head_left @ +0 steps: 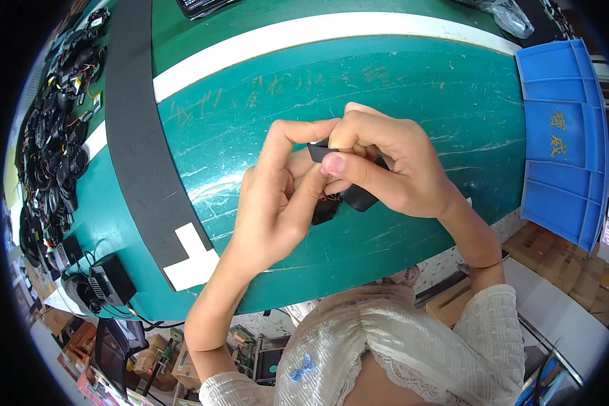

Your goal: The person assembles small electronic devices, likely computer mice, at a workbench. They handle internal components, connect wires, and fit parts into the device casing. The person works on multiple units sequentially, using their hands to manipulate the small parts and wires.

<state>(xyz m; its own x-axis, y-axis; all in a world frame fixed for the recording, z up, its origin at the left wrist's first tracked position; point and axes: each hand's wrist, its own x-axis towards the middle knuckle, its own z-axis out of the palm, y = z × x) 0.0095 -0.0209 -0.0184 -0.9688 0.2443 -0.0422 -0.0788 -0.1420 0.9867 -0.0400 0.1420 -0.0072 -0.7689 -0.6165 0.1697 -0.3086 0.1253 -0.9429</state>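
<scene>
Both of my hands meet over the middle of a green work table (264,149). Between their fingertips is a small black plastic piece (322,155) with a straight edge. My left hand (267,203) pinches it from the left with thumb and index finger. From the right, my right hand (392,159) grips it with its thumb on the near side and curled fingers behind. Below the fingers show a larger black part (360,197) and another dark part (325,212), with thin reddish wires beside them. How these parts join is hidden by my hands.
A heap of black wired devices (57,145) covers the far left. A black strip (139,122) and a white strip (318,30) cross the table. A blue plastic crate (561,142) stands at the right edge. A black box with cables (111,279) sits lower left.
</scene>
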